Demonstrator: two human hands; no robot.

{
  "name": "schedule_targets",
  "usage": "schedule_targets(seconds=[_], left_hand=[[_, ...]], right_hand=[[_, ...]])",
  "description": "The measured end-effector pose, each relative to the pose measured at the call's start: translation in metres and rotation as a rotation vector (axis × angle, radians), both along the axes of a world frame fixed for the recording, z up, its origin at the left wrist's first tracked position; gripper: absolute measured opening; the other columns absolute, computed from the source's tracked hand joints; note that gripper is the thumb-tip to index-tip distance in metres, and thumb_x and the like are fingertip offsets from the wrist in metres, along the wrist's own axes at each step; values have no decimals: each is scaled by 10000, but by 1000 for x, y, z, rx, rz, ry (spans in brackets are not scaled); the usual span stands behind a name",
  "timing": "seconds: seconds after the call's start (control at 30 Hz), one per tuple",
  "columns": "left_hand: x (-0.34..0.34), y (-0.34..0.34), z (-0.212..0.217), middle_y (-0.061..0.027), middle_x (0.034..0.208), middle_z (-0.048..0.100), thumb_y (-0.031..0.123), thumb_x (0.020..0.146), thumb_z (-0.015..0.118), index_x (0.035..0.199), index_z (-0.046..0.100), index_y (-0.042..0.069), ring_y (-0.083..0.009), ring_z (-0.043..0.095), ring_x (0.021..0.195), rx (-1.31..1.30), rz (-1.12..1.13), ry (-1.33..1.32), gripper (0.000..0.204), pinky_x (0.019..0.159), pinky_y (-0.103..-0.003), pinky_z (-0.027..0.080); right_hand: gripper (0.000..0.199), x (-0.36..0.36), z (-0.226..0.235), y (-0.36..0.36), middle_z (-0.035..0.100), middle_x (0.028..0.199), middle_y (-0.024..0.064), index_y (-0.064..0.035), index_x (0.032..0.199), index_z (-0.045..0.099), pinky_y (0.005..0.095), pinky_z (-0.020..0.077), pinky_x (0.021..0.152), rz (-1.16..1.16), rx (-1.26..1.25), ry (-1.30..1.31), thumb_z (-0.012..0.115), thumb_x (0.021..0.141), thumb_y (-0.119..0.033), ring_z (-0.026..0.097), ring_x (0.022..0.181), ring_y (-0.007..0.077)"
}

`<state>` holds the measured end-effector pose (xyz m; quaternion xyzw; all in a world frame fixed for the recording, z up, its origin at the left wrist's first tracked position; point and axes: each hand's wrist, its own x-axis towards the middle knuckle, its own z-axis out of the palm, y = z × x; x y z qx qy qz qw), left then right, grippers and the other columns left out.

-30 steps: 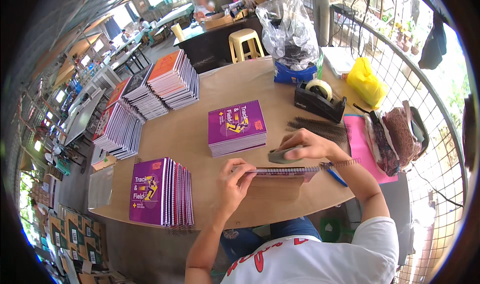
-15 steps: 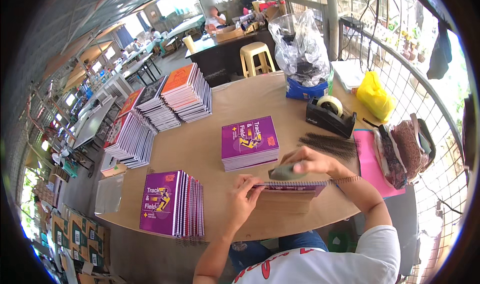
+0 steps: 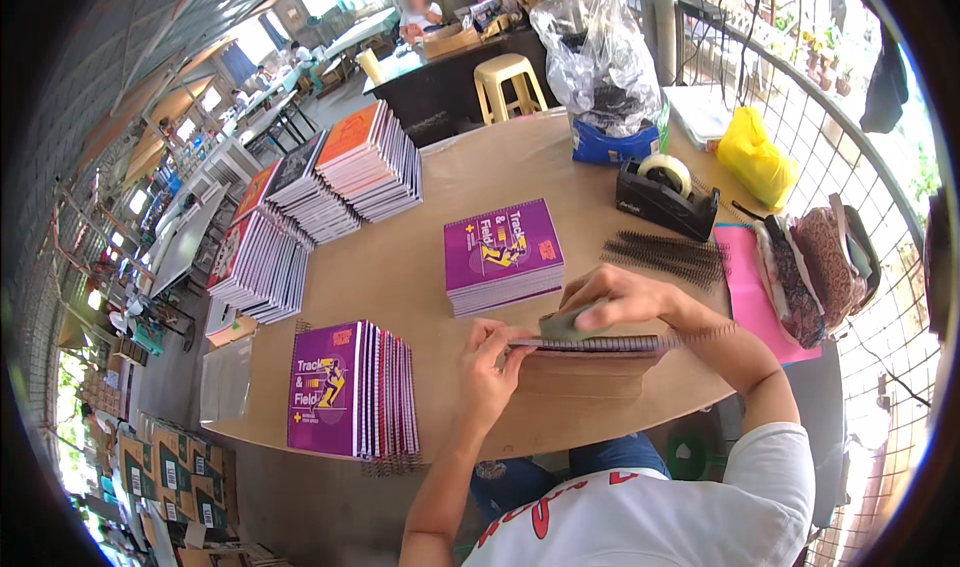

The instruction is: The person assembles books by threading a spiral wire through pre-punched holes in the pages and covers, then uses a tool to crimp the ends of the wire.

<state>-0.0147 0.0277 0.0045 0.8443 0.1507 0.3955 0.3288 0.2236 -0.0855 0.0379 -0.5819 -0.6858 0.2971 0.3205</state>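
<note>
Near the table's front edge, a purple notebook [image 3: 645,353] stands with its spine up. A dark spiral coil [image 3: 600,344] runs along that spine and sticks out past its right end, by my right forearm. My left hand [image 3: 489,363] pinches the spine's left end between thumb and fingers. In my right hand [image 3: 618,302] is a grey-green pad [image 3: 566,323], gripped from above and resting on or just above the coil. A brown cardboard piece [image 3: 585,382] shows beneath the notebook. Just beyond lies a stack of purple notebooks [image 3: 505,257].
More purple spiral notebooks [image 3: 325,392] stand at the left front, with orange and dark notebook stacks [image 3: 370,162] behind. Loose coils [image 3: 665,257], a black tape dispenser [image 3: 665,202], a yellow bag [image 3: 757,162], a pink sheet [image 3: 755,287] and a patterned pouch [image 3: 828,257] lie right.
My right hand has lowered the pad onto or close to the coil. My left hand still pinches the spine's left end. The whole view has shifted slightly.
</note>
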Motion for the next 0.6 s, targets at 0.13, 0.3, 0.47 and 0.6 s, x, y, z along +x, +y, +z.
schedule_targets(seconds=[0.13,0.3,0.47,0.6], left_hand=[[4,0,-2,-73,936,628,-61,745,824,1040,669,54,-188,638,752,-45,6,-6,352,619,-326,520],[9,3,-4,-78,1015,632,-38,719,854,1142,621,57,-165,662,752,-71,13,-45,491,617,-298,556],[6,9,-11,-108,1129,597,-11,699,880,1246,568,71,-168,691,788,-194,29,-42,636,627,-299,582],[8,12,-12,-118,1141,566,-28,679,892,1281,538,54,-162,703,816,-135,4,-56,704,603,-286,583]], right_hand=[[610,10,-7,3,730,1001,240,43,1052,753,414,524,805,-34,-58,44,639,909,-539,694,913,337],[587,6,-7,16,725,937,207,46,1019,751,395,509,772,0,-92,-185,628,931,-522,681,868,296],[585,-6,-9,24,714,869,253,18,1008,766,445,521,738,62,149,200,616,924,-541,683,796,358],[507,0,-5,29,720,1020,230,50,1080,746,401,521,837,29,-114,-123,630,938,-423,685,948,330]])
